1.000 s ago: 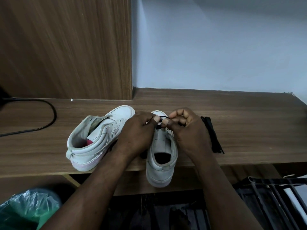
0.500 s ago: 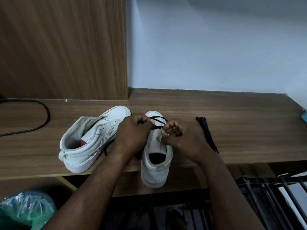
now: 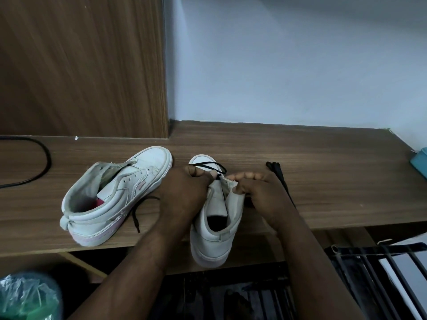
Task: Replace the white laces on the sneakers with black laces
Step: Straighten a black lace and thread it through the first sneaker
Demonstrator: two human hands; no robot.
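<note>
Two sneakers on the shelf [image 3: 323,172] show no white laces, yet only the upright sneaker [image 3: 215,229] carries a black lace [image 3: 208,166], just at its toe eyelets, left hand [image 3: 184,192] pinching it and right hand [image 3: 261,192] gripping the eyelet flap; the other sneaker [image 3: 120,192] and spare lace [image 3: 280,179] wait.

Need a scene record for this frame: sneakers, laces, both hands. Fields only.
left sneaker: tipped on its side on the desk, eyelets empty
right sneaker: upright, toe away, heel overhanging the desk edge
black lace: crosses near the toe; a loose end lies between the sneakers
spare lace: bundled on the desk beside the right hand
left hand: pinches the black lace
right hand: pinches the right sneaker's eyelet flap
white laces: none visible
</note>
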